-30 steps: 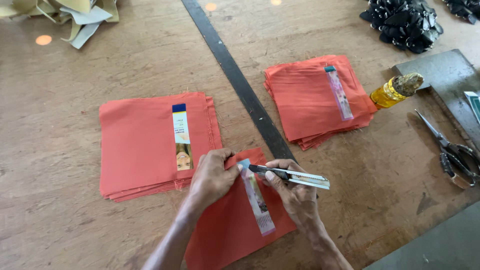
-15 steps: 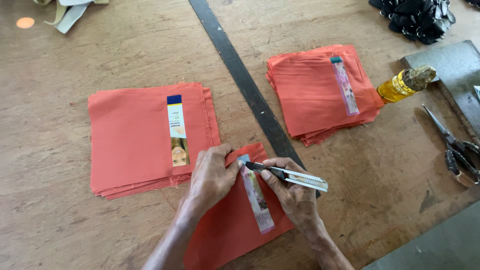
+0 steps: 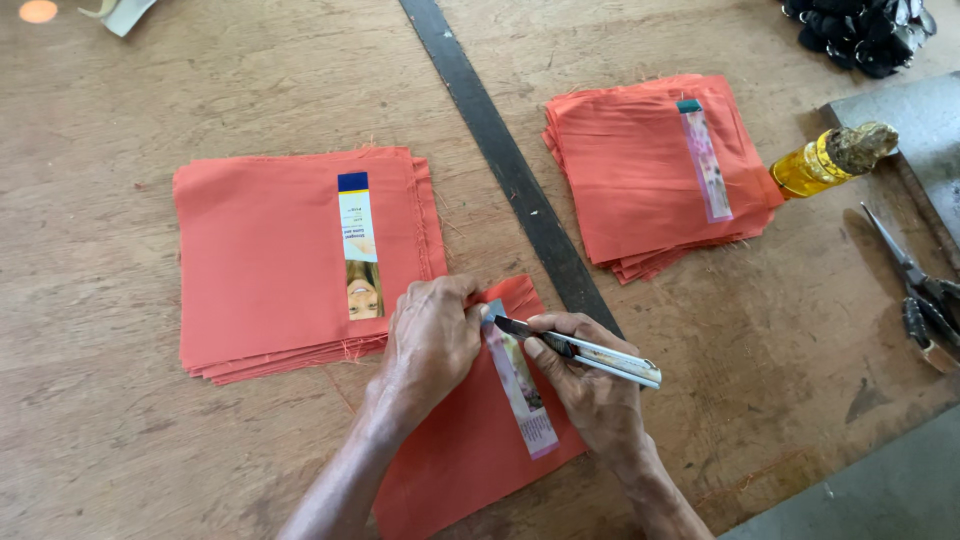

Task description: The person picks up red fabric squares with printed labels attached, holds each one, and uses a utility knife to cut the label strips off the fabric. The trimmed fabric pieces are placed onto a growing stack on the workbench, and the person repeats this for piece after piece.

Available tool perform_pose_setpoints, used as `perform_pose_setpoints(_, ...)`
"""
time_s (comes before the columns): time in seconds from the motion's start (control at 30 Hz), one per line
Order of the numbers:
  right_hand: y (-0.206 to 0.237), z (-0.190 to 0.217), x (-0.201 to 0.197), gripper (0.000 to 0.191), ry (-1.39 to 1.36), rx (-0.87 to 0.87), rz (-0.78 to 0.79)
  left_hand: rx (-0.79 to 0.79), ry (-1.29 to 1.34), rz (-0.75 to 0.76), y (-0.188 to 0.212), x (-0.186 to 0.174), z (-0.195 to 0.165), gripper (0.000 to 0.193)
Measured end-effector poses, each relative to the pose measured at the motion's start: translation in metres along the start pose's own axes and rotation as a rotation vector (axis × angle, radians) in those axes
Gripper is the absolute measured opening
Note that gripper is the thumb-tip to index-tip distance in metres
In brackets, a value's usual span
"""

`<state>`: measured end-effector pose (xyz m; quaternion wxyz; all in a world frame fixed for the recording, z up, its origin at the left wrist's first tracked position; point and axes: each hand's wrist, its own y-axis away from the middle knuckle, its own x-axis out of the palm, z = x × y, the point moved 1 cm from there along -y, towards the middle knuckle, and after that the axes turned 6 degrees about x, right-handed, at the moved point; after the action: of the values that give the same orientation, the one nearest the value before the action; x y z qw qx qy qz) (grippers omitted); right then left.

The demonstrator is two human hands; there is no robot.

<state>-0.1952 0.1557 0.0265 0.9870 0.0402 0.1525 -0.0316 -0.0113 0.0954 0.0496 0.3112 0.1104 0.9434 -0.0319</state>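
Observation:
My left hand [image 3: 432,338] presses down on an orange-red cloth square [image 3: 470,440] at the near edge of the wooden table, its fingers pinning the top of a narrow printed paper strip [image 3: 522,385] that lies on the cloth. My right hand [image 3: 590,385] grips a silver utility knife [image 3: 590,352] whose blade tip touches the strip's top end, beside my left fingers. To the left lies a stack of the same cloth squares [image 3: 270,260] with a printed strip [image 3: 358,245] on top.
A long dark metal ruler [image 3: 500,150] runs diagonally across the table. A second cloth stack [image 3: 640,180] with a strip lies at the back right, beside a yellow bottle [image 3: 825,162]. Scissors [image 3: 915,290] and a grey slab [image 3: 915,125] sit at the right edge; a dark pile [image 3: 865,35] is behind.
The view has shifted so everything sits a little lower and further right. My hands stay on the cloth and strip, the knife tip edging closer to my left fingers.

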Motion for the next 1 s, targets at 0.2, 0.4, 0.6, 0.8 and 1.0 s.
perform_pose_setpoints(0.2, -0.001, 0.001, 0.002, 0.018, 0.044, -0.013, -0.012, 0.022, 0.017, -0.013, 0.000, -0.001, 0.004, 0.011)
perform_pose_setpoints(0.4, -0.002, 0.009, 0.004, 0.017, 0.149, -0.166, -0.031, -0.066, 0.019, 0.039, -0.004, -0.002, 0.005, 0.012)
perform_pose_setpoints(0.6, 0.001, 0.016, 0.006, 0.018, 0.273, -0.285, -0.053, -0.110, 0.072, 0.051, -0.005, -0.007, 0.007, 0.014)
perform_pose_setpoints(0.8, 0.005, 0.015, 0.009, 0.019, 0.243, -0.225, -0.073, -0.156, 0.136, 0.077, -0.004, -0.012, 0.007, 0.016)
perform_pose_setpoints(1.0, 0.005, 0.011, 0.010, 0.018, 0.191, -0.253, -0.064, -0.104, 0.109, 0.052, -0.004, -0.012, 0.008, 0.017)
